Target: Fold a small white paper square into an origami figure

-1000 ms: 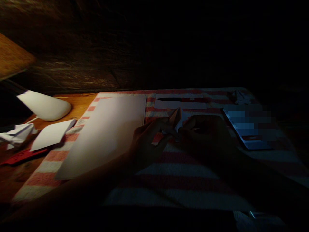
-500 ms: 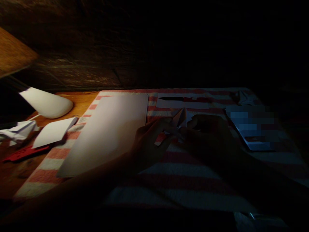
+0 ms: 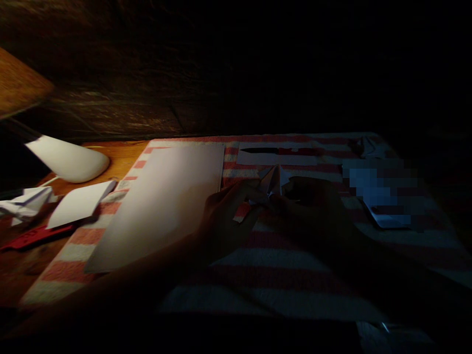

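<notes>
Together, my left hand (image 3: pixel 229 210) and right hand (image 3: pixel 313 200) keep a pinching grip on the folded paper (image 3: pixel 274 181) between them, the knife (image 3: pixel 277 151) at its twelve o'clock, the phone (image 3: pixel 381 199) at three.

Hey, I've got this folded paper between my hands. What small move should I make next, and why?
I'd probably hold the folded paper steady with your left hand and gently press its lower right fold with your right hand. Both hands' fingers are at its lower part, while its upper points stand spread. It's too dark to see individual creases.
</notes>
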The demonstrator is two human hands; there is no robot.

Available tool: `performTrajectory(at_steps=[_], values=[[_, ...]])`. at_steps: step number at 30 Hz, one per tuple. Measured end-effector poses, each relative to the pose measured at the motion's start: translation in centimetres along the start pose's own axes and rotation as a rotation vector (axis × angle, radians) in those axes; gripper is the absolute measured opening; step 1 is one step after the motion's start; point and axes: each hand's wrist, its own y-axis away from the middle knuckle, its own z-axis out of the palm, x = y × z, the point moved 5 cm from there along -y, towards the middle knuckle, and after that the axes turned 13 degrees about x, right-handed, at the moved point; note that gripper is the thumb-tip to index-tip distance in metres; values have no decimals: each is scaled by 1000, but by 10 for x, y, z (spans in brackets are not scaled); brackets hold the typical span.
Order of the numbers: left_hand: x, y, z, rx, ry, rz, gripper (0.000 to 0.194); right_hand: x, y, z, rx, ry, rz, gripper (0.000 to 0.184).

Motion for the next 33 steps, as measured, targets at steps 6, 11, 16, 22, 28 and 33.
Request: performTrajectory(at_steps=[6, 11, 16, 22, 28, 33], values=[[-3, 3, 3, -31, 0, -66, 27, 4, 0, 2, 12, -60, 78, 27], [-10, 2, 6, 28, 280, -340, 47, 5, -3, 0, -13, -19, 51, 24], [-23, 4, 21, -120, 564, -729, 42, 2, -10, -6, -129, 128, -31, 28], [-30, 9, 30, -219, 634, -987, 28, 0, -10, -9, -158, 205, -49, 27], [-33, 13, 30, -277, 603, -1067, 23, 3, -7, -4, -182, 60, 24, 27], [-29, 13, 29, -296, 653, -1106, 18, 5, -6, -3, -190, 6, 71, 30]])
